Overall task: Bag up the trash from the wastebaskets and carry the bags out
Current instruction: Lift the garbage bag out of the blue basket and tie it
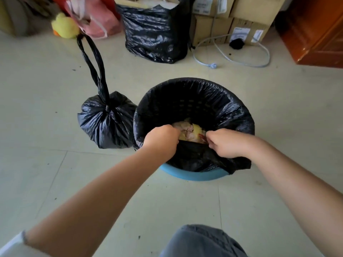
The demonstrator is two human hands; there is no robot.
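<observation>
A blue wastebasket [193, 175] stands on the floor in the middle, lined with a black trash bag [194, 95]. Crumpled paper and yellow trash [191, 131] lie inside it. My left hand [161, 140] grips the near edge of the liner, which is pulled off the near rim. My right hand [225, 143] grips the same edge a little to the right. A tied black trash bag [105, 120] with long twisted handles sits on the floor, touching the basket's left side.
A big open black bag [156, 32] full of paper stands at the back. Cardboard boxes [230, 19] and a loose white cable [232, 58] lie at the back right, beside an orange wooden cabinet [315, 34]. A yellow plush toy [65, 26] and pink bag [96, 17] sit at the back left.
</observation>
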